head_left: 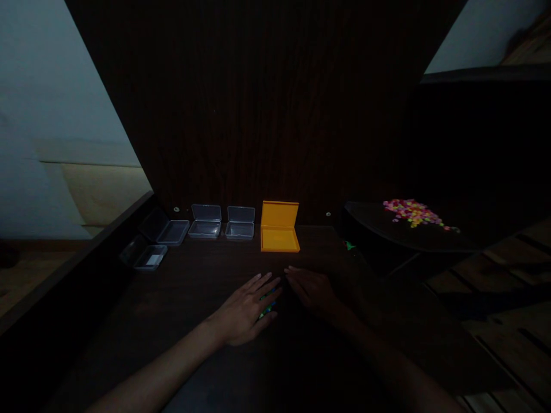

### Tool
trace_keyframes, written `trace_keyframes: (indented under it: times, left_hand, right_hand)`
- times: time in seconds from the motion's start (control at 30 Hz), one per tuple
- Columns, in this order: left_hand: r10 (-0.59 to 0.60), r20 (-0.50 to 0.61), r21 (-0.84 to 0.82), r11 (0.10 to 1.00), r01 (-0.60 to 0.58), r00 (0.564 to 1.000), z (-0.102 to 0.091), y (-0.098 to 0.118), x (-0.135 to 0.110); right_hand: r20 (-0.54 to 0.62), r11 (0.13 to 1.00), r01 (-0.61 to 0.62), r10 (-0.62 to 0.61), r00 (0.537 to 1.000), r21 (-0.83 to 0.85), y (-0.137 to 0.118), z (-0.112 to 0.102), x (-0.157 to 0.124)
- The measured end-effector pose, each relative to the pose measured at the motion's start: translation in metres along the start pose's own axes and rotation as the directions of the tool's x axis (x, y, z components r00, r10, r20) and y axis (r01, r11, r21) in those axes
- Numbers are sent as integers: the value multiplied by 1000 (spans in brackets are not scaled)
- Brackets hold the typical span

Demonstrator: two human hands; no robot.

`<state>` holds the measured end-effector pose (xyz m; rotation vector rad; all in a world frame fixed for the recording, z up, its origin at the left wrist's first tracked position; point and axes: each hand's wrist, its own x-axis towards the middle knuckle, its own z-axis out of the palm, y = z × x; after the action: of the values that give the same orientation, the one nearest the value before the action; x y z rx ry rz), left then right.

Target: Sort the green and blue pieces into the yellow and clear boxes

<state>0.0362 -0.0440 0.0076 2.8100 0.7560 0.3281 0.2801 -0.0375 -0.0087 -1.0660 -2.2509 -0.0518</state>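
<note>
My left hand (248, 310) lies palm down on the dark wooden surface (193, 321), fingers stretched and a little spread. Small green and blue pieces (267, 304) show between and under its fingers; their kind is too small to make out. To the right, my right hand (313, 291) rests in shadow with its fingers extended, the tips close to those of the left. Nothing shows in its grasp, though its palm side is hidden. Just beyond both hands stands an orange box (279, 240), its lid raised against the back panel.
Clear plastic boxes with raised lids, including one by the orange box (240, 230) and another at far left (150, 258), line the back and left. A heap of pink, red and yellow pieces (412, 212) lies on a raised curved shelf (370, 221). Below it is a green piece (349, 245).
</note>
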Motion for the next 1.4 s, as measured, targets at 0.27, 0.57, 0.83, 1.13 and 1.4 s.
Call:
trace_keyframes:
  times: [0.27, 0.57, 0.83, 1.13, 1.4]
  left_hand:
    - [-16, 2, -16, 1000, 16, 1000, 0, -2, -1]
    - [-45, 14, 8, 999, 45, 999, -2, -2, -5]
    - [-17, -11, -12, 1000, 17, 1000, 1, -4, -6]
    - [-27, -11, -5, 1000, 27, 1000, 0, -5, -6]
    - [22, 18, -39, 999, -21, 1000, -4, -3, -9]
  right_hand:
    - [-3, 998, -53, 54, 999, 34, -4, -3, 3]
    - [4, 997, -70, 69, 998, 37, -1, -2, 3]
    - [32, 998, -50, 49, 998, 43, -1, -4, 4]
    - [12, 998, -18, 18, 1000, 57, 1, -1, 2]
    - [51, 998, -46, 44, 998, 41, 2, 0, 1]
